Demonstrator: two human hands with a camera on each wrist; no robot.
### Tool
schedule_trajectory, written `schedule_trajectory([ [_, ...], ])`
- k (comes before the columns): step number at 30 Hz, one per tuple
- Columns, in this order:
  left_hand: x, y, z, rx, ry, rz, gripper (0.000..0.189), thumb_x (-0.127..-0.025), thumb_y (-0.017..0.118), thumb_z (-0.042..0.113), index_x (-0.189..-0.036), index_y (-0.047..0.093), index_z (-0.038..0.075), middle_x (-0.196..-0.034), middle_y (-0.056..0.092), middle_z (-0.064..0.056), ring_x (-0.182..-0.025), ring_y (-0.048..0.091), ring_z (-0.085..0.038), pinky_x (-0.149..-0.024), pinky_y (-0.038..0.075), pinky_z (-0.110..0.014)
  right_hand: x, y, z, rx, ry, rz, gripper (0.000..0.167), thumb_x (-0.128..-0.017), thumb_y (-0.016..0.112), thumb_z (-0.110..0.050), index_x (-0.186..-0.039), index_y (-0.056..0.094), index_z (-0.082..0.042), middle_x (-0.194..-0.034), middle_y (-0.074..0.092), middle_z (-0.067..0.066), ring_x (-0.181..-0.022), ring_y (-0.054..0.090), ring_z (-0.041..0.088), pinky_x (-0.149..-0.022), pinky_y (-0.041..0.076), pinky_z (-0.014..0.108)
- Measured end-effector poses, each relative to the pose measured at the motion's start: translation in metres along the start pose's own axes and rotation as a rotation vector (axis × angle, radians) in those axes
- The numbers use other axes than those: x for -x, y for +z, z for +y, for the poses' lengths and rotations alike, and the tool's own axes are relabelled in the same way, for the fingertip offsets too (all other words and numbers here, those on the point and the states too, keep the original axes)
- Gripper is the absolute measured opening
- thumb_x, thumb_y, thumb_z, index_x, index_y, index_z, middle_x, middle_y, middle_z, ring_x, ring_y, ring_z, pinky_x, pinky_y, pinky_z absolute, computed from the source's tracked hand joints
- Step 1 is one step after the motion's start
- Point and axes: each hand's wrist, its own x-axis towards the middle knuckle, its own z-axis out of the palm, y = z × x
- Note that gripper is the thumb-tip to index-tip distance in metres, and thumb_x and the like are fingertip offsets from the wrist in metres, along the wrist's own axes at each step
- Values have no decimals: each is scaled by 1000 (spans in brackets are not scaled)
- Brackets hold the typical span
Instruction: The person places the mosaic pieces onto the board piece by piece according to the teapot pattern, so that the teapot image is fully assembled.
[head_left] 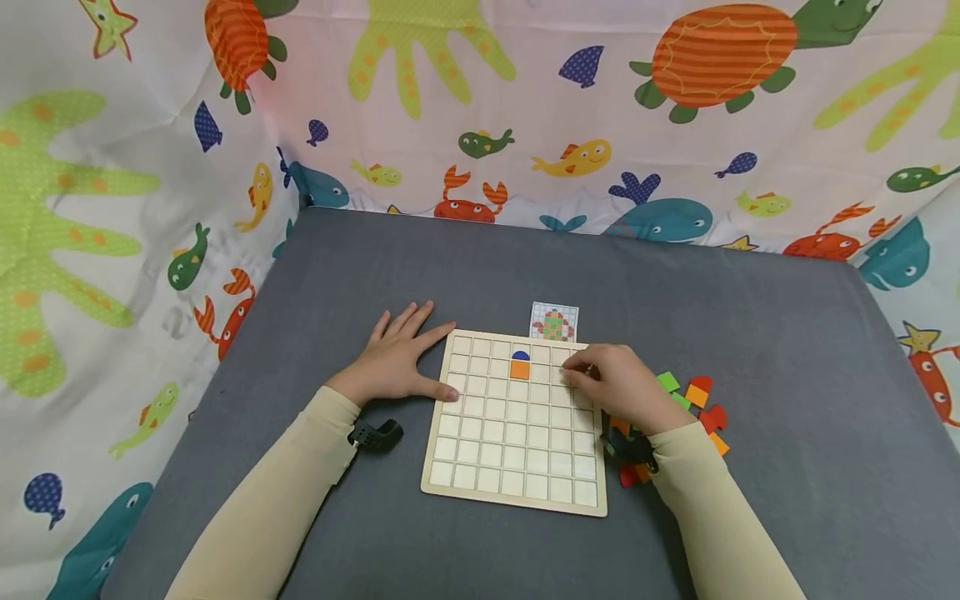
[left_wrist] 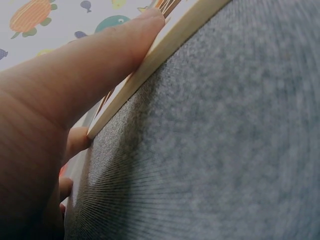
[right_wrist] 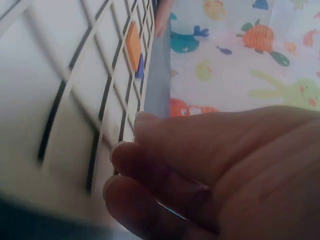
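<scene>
A light wooden grid board (head_left: 491,498) lies on the grey table. In its upper rows sit a blue half-round piece (head_left: 521,356) and, just below it, an orange square tile (head_left: 520,370). My left hand (head_left: 401,358) lies flat with fingers spread at the board's upper left corner; its thumb (left_wrist: 120,42) rests on the board's edge. Over the right-hand columns is my right hand (head_left: 618,383), its thumb and fingertips (right_wrist: 125,150) bent close together near the grid. Whether a small piece sits between them is hidden.
Loose green, orange and red pieces (head_left: 697,392) lie right of the board, partly hidden by the right hand and wrist. A small picture card (head_left: 553,322) touches the board's top edge. A sea-animal cloth (head_left: 420,167) hangs behind the table (head_left: 390,258).
</scene>
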Motion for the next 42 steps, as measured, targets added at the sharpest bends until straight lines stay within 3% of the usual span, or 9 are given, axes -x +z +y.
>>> schedule_trajectory([
  [10,1,2,-1,16,5,14,121,-69,72,90,-168,29,34,-178,3,-7,-164,-5,-32,-126,-9,-62,32,-23,23,29,77,41,18,-98,76,-13,-114,80,-7,-102,74,5,-77,59,15,-69,52,33],
  [16,10,1,0,17,-20,-3,120,-70,75,87,-167,29,34,-178,2,-7,-164,-5,-31,-126,-10,-62,48,-23,36,13,124,49,21,-96,78,-13,-115,79,-5,-105,71,8,-75,57,15,-66,51,30],
  [21,9,1,2,13,-18,8,119,-70,74,87,-167,30,35,-178,3,-7,-164,-5,-31,-126,-9,-62,55,-25,42,19,145,81,20,-95,79,-13,-114,79,-6,-108,69,9,-76,56,16,-64,50,30],
  [24,5,1,3,10,-11,13,119,-70,74,88,-167,30,35,-178,3,-6,-164,-5,-31,-126,-9,-62,56,-26,43,24,140,94,22,-95,80,-17,-115,79,-7,-108,69,9,-76,55,17,-66,50,31],
  [32,0,0,4,14,-5,14,120,-69,74,88,-167,30,35,-178,3,-6,-164,-5,-30,-126,-10,-61,47,-22,44,86,131,81,28,-93,83,-21,-116,78,-6,-107,69,9,-96,64,27,-86,56,49],
  [42,2,0,4,20,-9,17,121,-68,76,87,-167,32,34,-178,4,-6,-164,-4,-31,-126,-10,-62,35,-22,44,102,142,52,22,-94,81,-19,-111,78,-5,-101,71,9,-94,65,27,-85,57,51],
])
